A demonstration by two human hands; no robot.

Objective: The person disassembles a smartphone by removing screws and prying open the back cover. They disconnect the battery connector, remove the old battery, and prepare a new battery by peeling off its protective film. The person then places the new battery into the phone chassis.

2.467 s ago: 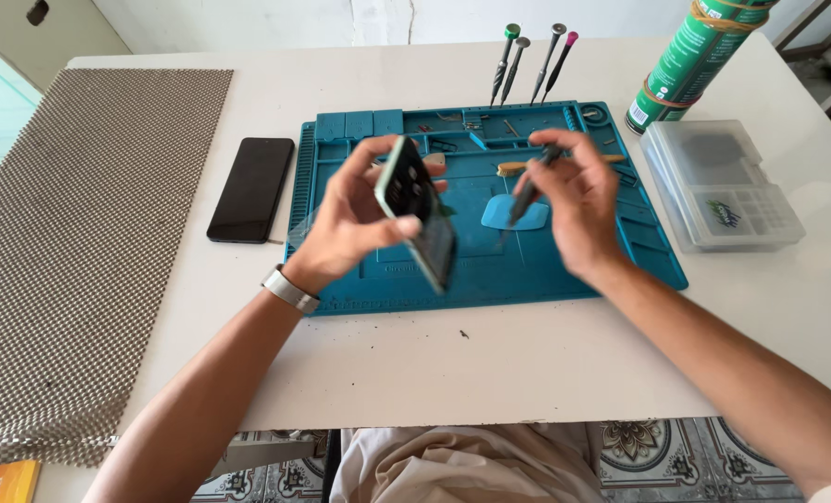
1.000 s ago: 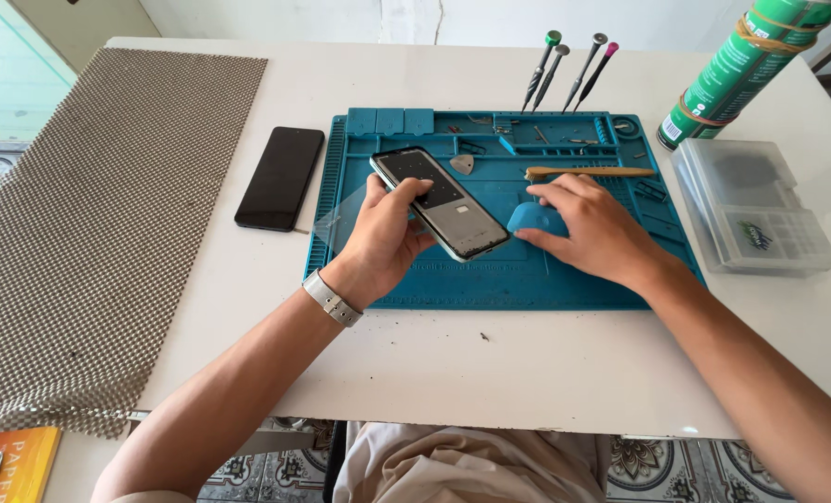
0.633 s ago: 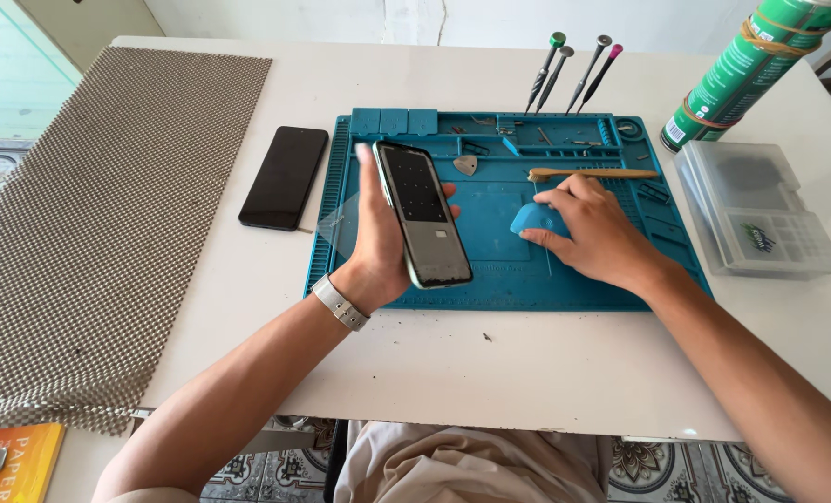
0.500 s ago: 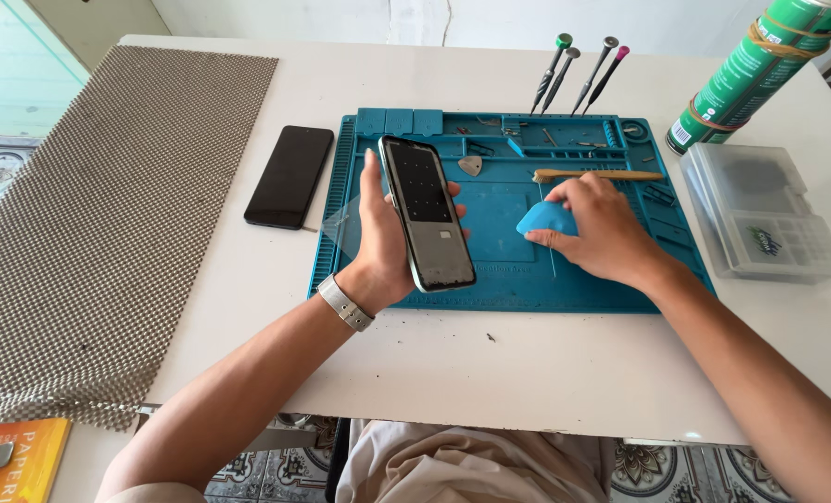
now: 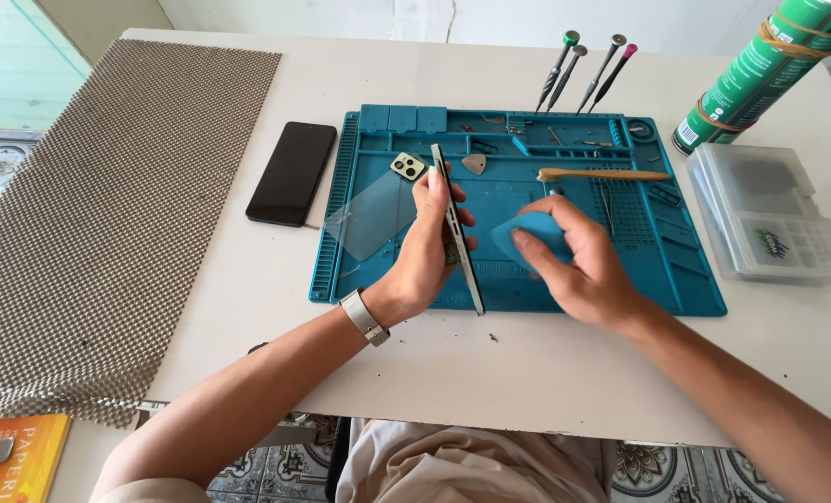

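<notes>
While the left hand (image 5: 425,251) is gripping a slim phone (image 5: 456,228) edge-on above the blue work mat (image 5: 676,270), the fingers are curling around its back and the thumb is pressing on the near face, so the grip is closed firmly on the phone. It is standing almost on its side, its thin edge facing the camera, with a green-yellow camera block (image 5: 407,167) showing at its top left. A metal watch (image 5: 363,317) is sitting on that wrist.

Just to the right, the right hand (image 5: 578,270) is pinching a blue triangular pick (image 5: 527,235) between thumb and fingers, closed on it, and it is hovering close beside the phone; whether the pick is touching the phone's edge I cannot tell.

On the mat a clear plastic sheet (image 5: 371,216) is lying to the left, a grey pick (image 5: 474,164) and a wooden-handled brush (image 5: 602,174) further back. A second, black phone (image 5: 292,172) is lying face up on the white table (image 5: 546,373) left of the mat, beside a mesh liner (image 5: 108,214). Screwdrivers (image 5: 583,74) are standing behind the mat, a green can (image 5: 760,74) and a clear parts box (image 5: 769,214) to the right.
</notes>
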